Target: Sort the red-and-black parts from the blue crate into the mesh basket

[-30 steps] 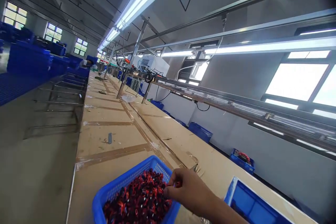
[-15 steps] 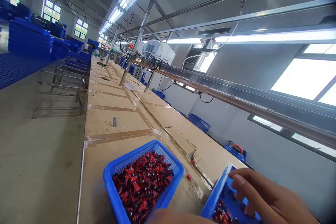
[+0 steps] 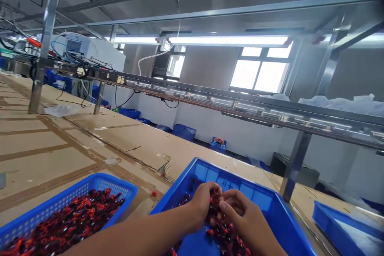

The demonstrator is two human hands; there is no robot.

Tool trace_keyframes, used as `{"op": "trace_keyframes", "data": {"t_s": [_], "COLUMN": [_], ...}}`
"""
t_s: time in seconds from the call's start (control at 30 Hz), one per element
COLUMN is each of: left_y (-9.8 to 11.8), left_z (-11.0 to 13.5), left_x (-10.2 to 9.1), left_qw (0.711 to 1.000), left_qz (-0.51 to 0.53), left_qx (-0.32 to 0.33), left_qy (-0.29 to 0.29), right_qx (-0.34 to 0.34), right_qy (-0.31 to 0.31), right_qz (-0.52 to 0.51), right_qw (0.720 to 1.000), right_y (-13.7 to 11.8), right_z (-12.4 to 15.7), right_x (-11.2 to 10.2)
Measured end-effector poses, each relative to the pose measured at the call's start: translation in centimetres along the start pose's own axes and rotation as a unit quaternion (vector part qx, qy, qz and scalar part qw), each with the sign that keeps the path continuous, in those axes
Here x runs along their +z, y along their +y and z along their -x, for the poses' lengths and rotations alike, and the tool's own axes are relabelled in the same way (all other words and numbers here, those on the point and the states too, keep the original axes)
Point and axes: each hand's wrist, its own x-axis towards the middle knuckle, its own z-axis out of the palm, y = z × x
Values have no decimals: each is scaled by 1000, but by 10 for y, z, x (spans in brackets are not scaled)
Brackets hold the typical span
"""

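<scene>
My left hand (image 3: 201, 205) and my right hand (image 3: 243, 217) meet over a solid blue bin (image 3: 271, 208) in front of me. Both have their fingers curled round small red and black parts (image 3: 215, 202), pinched between the two hands. More of these parts (image 3: 223, 234) lie loose on the bin's floor under my hands. To the left stands a blue mesh basket (image 3: 103, 184) heaped with the same red and black parts (image 3: 69, 222).
The bench is covered in taped cardboard sheets (image 3: 60, 144). A steel rail (image 3: 240, 106) on posts (image 3: 295, 166) runs across behind the bins. Another blue tray (image 3: 342, 224) sits at the right. Blue crates (image 3: 184, 132) stand on the floor by the wall. A white machine (image 3: 90, 50) sits far left.
The view has swung right and down. My left hand left the mesh basket and joined my right hand in the solid blue bin, both now closed on small parts.
</scene>
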Motion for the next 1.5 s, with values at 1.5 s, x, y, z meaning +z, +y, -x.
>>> {"op": "trace_keyframes", "data": {"t_s": [1.5], "left_y": [-6], "left_z": [3], "left_x": [7], "left_qw": [996], "left_qz": [-80], "left_qx": [-3], "left_qy": [36], "right_qx": [-136], "right_qy": [-19], "right_qz": [171], "right_qw": [976], "right_y": [-23], "right_z": [15], "right_x": [-12]}}
